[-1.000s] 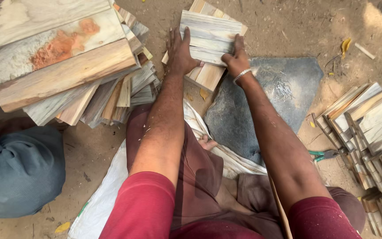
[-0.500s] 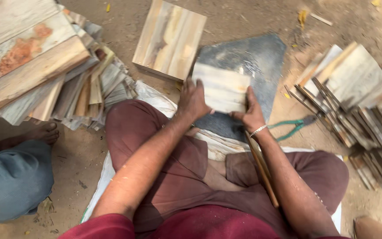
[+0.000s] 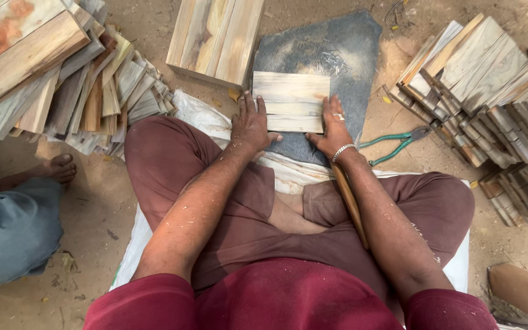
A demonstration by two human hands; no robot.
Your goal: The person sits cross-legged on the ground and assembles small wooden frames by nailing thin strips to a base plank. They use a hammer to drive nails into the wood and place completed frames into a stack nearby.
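On stone slab (image 3: 349, 61), lowered wood stack (image 3: 290, 102).

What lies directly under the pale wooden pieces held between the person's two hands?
The wooden pieces rest on a dark grey stone slab, gripped by left hand and right hand. The slab's surface beneath them is hidden.
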